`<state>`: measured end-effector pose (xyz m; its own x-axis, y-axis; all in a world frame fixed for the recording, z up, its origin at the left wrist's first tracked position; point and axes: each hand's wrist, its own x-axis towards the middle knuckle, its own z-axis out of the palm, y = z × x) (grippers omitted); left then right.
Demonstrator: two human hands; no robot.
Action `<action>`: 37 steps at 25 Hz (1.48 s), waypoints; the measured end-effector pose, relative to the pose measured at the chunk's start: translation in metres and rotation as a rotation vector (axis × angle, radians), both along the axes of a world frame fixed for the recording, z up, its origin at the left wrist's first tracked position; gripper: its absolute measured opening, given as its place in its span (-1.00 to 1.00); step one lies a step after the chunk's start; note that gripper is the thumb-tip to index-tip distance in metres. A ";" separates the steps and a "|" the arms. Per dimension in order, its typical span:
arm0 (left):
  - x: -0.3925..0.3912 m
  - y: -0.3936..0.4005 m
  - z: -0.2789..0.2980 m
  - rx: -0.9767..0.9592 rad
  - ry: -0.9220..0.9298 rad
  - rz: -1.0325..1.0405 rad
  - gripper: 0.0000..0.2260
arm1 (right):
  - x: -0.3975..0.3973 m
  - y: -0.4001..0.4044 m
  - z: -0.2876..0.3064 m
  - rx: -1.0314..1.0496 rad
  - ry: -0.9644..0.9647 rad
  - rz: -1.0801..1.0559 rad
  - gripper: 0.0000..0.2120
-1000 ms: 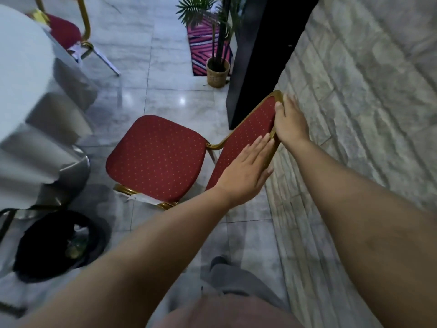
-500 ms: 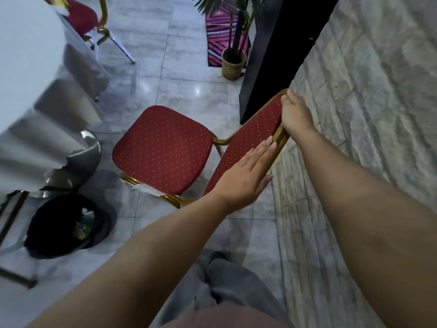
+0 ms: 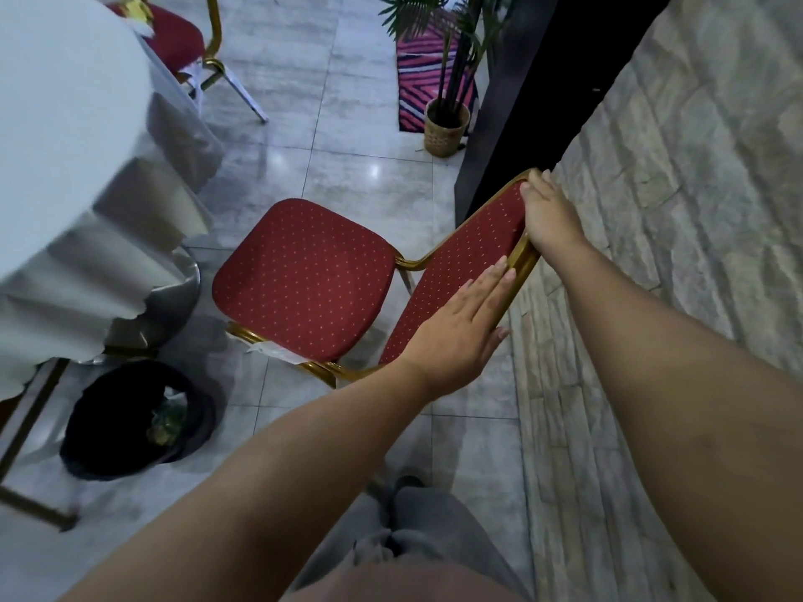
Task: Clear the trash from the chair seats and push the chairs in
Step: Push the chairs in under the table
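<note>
A red padded chair point(image 3: 304, 280) with a gold frame stands in front of me, its seat bare and facing the draped table. My left hand point(image 3: 460, 336) lies flat against the front of the backrest, near its lower end, thumb behind the frame. My right hand point(image 3: 549, 215) grips the top rail of the backrest. A scrap of clear plastic point(image 3: 271, 350) hangs under the seat's front edge. A second red chair point(image 3: 174, 34) at the far left carries yellowish trash point(image 3: 137, 8) on its seat.
A round table with a white cloth point(image 3: 65, 167) fills the left side. A black bin point(image 3: 130, 421) with trash inside sits on the floor beside it. A stone wall point(image 3: 678, 236) runs on the right, with a dark pillar point(image 3: 543, 89) and a potted plant point(image 3: 447, 119) beyond.
The chair has slid towards the table with both hands on its backrest. My view has shifted, so the chair and bin sit further right in frame.
</note>
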<state>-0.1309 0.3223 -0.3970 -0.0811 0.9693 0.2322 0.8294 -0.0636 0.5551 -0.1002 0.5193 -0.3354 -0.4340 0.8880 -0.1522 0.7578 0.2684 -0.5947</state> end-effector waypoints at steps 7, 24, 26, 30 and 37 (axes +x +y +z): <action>-0.033 0.006 0.001 -0.048 0.008 0.032 -0.45 | -0.035 0.013 -0.001 0.011 0.003 0.150 -0.54; -0.031 0.055 0.003 -0.016 -0.036 0.309 -0.45 | -0.079 0.075 -0.014 -0.020 -0.027 0.344 -0.46; -0.029 0.061 0.006 -0.022 -0.026 0.361 -0.45 | -0.085 0.078 -0.012 -0.029 -0.033 0.376 -0.46; -0.031 0.069 0.007 -0.023 -0.009 0.433 -0.45 | -0.098 0.082 -0.008 -0.038 -0.003 0.394 -0.50; -0.039 0.077 0.010 -0.050 -0.129 0.673 -0.45 | -0.123 0.082 -0.008 0.073 -0.044 0.502 -0.40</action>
<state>-0.1695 0.3992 -0.3867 -0.6933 0.7076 0.1365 0.6064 0.4705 0.6410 -0.2236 0.6009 -0.3435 -0.8043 0.5810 -0.1249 0.5488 0.6456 -0.5311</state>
